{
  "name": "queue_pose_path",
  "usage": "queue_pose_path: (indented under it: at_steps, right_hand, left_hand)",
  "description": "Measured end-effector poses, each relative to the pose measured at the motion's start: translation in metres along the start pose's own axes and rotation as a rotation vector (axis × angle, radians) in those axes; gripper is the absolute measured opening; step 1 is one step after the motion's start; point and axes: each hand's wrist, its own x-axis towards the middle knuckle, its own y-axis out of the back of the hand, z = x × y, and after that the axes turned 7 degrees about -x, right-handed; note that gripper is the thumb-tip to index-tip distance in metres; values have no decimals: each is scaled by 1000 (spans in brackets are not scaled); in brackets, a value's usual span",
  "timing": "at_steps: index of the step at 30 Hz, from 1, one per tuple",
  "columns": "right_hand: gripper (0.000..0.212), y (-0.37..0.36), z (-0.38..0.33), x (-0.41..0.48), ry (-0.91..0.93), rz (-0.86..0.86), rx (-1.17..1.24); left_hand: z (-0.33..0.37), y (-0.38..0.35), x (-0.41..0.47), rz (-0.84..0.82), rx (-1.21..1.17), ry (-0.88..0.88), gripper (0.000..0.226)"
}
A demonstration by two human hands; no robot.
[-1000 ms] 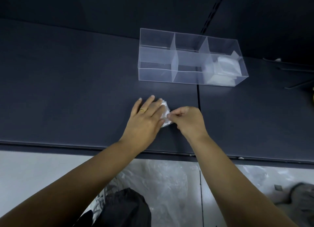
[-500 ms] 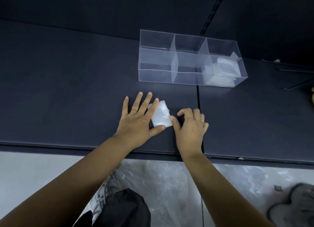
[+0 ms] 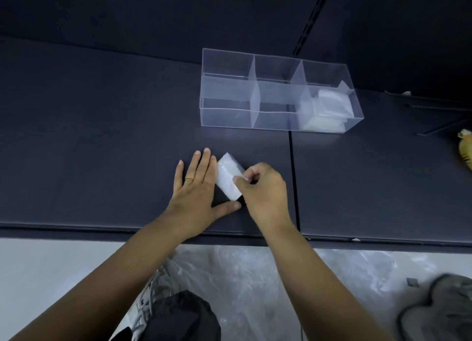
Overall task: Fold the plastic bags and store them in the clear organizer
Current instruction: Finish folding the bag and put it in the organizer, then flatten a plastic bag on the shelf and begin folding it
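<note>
Hands first: left hand [image 3: 196, 190] lies flat on the dark table [image 3: 102, 136], fingers straight, touching one small folded plastic bag [image 3: 228, 179]. Right hand [image 3: 265, 190] pinches that bag's right edge with curled fingers. One clear organizer [image 3: 278, 92] sits further back, three sections across, with stored folded bags [image 3: 329, 105] in the rightmost one, can't count them tbh.

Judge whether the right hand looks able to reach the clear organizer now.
Probably yes: the right hand pinches the folded bag, and only bare table lies between it and the open-topped clear organizer.
</note>
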Motion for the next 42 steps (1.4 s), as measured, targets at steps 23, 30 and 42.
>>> queue_pose_path:
  at_steps: [23, 30, 42]
  right_hand:
    - [19, 164, 23, 128, -91, 239, 315]
    - [15, 163, 44, 181, -37, 452, -361]
    - [76, 150, 35, 147, 262, -61, -714]
  left_hand:
    - [68, 24, 37, 245, -952, -49, 18]
    - [46, -25, 22, 353, -278, -274, 23]
    - [42, -29, 17, 328, -228, -293, 26]
